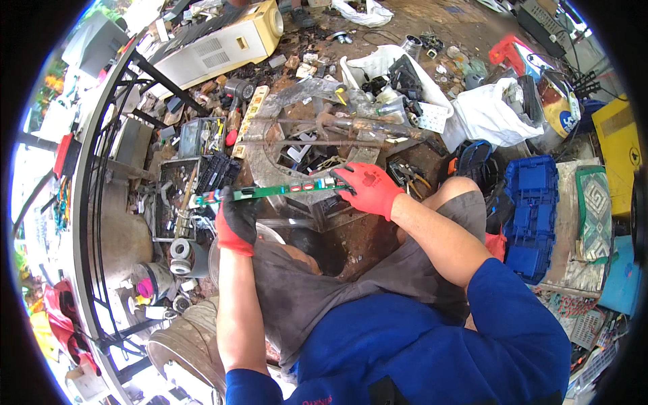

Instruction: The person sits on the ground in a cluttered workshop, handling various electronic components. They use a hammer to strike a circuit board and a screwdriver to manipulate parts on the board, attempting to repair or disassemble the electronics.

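A long, narrow green circuit board (277,191) with small components along it spans the space between my two gloved hands. My left hand (236,223), in a red and black glove, is closed round the board near its left end. At the opposite end, my right hand (370,189) in a red glove pinches the board. Beneath and beyond the board stands a worn grey ring-shaped stand (263,145) with scrap pieces lying in its opening. Several pliers (413,177) lie to the right of my right hand.
On the left are a metal rack (82,202) and a scrap-filled tray (159,219). White sacks (482,111) of parts stand at the far right, with a blue plastic case (531,219) nearer. A large cream machine housing (223,50) lies at the far left among scattered debris.
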The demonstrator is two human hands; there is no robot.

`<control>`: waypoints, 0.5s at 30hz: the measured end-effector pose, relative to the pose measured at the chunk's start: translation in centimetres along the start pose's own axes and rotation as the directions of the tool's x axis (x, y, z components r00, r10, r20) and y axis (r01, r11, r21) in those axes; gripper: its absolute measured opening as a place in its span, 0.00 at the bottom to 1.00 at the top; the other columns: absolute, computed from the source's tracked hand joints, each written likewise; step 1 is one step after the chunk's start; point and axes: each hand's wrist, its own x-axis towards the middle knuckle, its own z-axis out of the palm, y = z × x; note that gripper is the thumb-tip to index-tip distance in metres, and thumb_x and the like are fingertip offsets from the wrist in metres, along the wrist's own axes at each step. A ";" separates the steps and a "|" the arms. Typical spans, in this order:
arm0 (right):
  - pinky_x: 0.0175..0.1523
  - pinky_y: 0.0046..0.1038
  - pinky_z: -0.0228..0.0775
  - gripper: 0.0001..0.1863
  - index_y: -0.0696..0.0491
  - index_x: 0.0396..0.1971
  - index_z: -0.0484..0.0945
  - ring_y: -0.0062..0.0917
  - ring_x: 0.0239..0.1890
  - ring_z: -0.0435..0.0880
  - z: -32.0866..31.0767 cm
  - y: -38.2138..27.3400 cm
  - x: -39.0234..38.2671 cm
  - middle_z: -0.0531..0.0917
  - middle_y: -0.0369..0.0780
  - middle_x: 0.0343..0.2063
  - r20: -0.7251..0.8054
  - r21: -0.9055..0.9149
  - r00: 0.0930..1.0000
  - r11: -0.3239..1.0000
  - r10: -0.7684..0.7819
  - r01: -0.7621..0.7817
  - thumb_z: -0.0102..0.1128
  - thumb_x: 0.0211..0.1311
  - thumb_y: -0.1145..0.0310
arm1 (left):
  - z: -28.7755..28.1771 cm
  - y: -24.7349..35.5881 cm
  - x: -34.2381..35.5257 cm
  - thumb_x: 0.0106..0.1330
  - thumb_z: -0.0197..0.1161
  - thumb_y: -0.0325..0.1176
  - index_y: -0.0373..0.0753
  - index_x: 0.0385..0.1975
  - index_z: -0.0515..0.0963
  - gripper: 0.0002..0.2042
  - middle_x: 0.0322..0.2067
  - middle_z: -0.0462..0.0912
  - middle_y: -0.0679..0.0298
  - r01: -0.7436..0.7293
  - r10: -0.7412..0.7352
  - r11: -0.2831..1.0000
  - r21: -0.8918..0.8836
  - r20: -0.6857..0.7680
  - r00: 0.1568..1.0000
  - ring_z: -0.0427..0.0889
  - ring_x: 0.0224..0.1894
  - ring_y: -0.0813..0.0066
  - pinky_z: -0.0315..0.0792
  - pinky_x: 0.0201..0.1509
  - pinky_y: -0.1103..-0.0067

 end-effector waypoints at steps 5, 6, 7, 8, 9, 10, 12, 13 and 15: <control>0.61 0.40 0.68 0.25 0.50 0.58 0.75 0.44 0.57 0.75 -0.5 4.6 -1.1 0.77 0.49 0.52 0.163 -0.022 0.983 0.996 0.086 -0.083 0.58 0.63 0.57 | 1.9 -3.0 0.4 0.65 0.67 0.46 0.42 0.37 0.75 0.14 0.27 0.77 0.66 0.166 -0.091 0.775 0.610 -0.152 0.984 0.80 0.26 0.61 0.77 0.35 0.64; 0.60 0.40 0.70 0.23 0.47 0.58 0.75 0.44 0.55 0.76 -0.3 6.2 -1.8 0.77 0.49 0.52 0.103 -0.074 0.993 0.996 0.059 -0.052 0.58 0.63 0.58 | 3.8 -4.1 -0.7 0.63 0.68 0.45 0.40 0.41 0.77 0.16 0.30 0.80 0.61 -0.023 0.113 0.458 0.889 -0.032 0.993 0.82 0.30 0.55 0.77 0.38 0.64; 0.59 0.41 0.70 0.23 0.47 0.57 0.75 0.45 0.55 0.77 -0.2 8.1 -2.5 0.77 0.49 0.52 0.151 -0.067 0.984 0.994 0.097 -0.088 0.58 0.62 0.59 | 5.9 -5.5 -1.9 0.61 0.69 0.45 0.38 0.44 0.78 0.19 0.33 0.83 0.55 -0.186 0.247 0.035 0.982 0.172 0.954 0.83 0.33 0.49 0.77 0.42 0.63; 0.59 0.41 0.70 0.23 0.47 0.57 0.75 0.45 0.55 0.77 -0.8 8.0 -2.1 0.77 0.48 0.53 0.200 -0.044 0.974 0.994 0.108 -0.101 0.58 0.62 0.59 | 7.4 -5.7 -3.0 0.57 0.70 0.44 0.35 0.50 0.77 0.25 0.42 0.83 0.48 -0.186 0.230 -0.060 0.981 0.195 0.953 0.82 0.45 0.43 0.75 0.51 0.65; 0.59 0.41 0.71 0.23 0.47 0.57 0.76 0.45 0.54 0.77 -1.3 7.9 -1.7 0.77 0.48 0.53 0.247 -0.021 0.963 0.994 0.109 -0.108 0.58 0.62 0.59 | 7.8 -6.3 -2.7 0.57 0.70 0.43 0.39 0.52 0.77 0.24 0.48 0.81 0.50 -0.315 0.182 -0.191 0.929 0.349 0.919 0.77 0.55 0.49 0.69 0.61 0.63; 0.57 0.41 0.71 0.23 0.47 0.56 0.76 0.45 0.54 0.78 -1.8 7.9 -1.7 0.77 0.48 0.53 0.268 0.008 0.955 0.991 0.124 -0.131 0.58 0.60 0.59 | 8.1 -7.2 -2.8 0.56 0.70 0.41 0.40 0.53 0.77 0.24 0.50 0.80 0.52 -0.418 0.180 -0.355 0.837 0.499 0.848 0.76 0.56 0.50 0.68 0.62 0.63; 0.58 0.41 0.71 0.25 0.47 0.57 0.75 0.45 0.56 0.77 -1.9 8.0 -2.0 0.77 0.48 0.55 0.214 0.022 0.961 0.982 0.177 -0.186 0.59 0.59 0.58 | 10.2 -8.7 -2.6 0.55 0.70 0.38 0.44 0.58 0.75 0.27 0.54 0.77 0.52 -0.544 0.090 -0.503 0.672 0.667 0.740 0.73 0.59 0.49 0.64 0.65 0.63; 0.59 0.41 0.71 0.26 0.47 0.58 0.75 0.45 0.57 0.77 -1.9 8.1 -2.0 0.76 0.49 0.56 0.186 0.030 0.960 0.976 0.208 -0.217 0.60 0.59 0.58 | 10.6 -9.3 -1.7 0.57 0.69 0.39 0.45 0.59 0.75 0.27 0.56 0.76 0.53 -0.561 0.010 -0.440 0.702 0.628 0.778 0.72 0.60 0.51 0.61 0.67 0.61; 0.62 0.40 0.70 0.31 0.48 0.63 0.70 0.45 0.59 0.76 -1.5 9.7 -2.7 0.75 0.51 0.58 0.105 -0.010 0.970 0.976 0.219 -0.219 0.60 0.58 0.56 | 11.0 -11.1 0.1 0.60 0.67 0.41 0.46 0.61 0.74 0.27 0.60 0.74 0.54 -0.587 -0.193 -0.295 0.753 0.555 0.809 0.70 0.64 0.53 0.57 0.71 0.58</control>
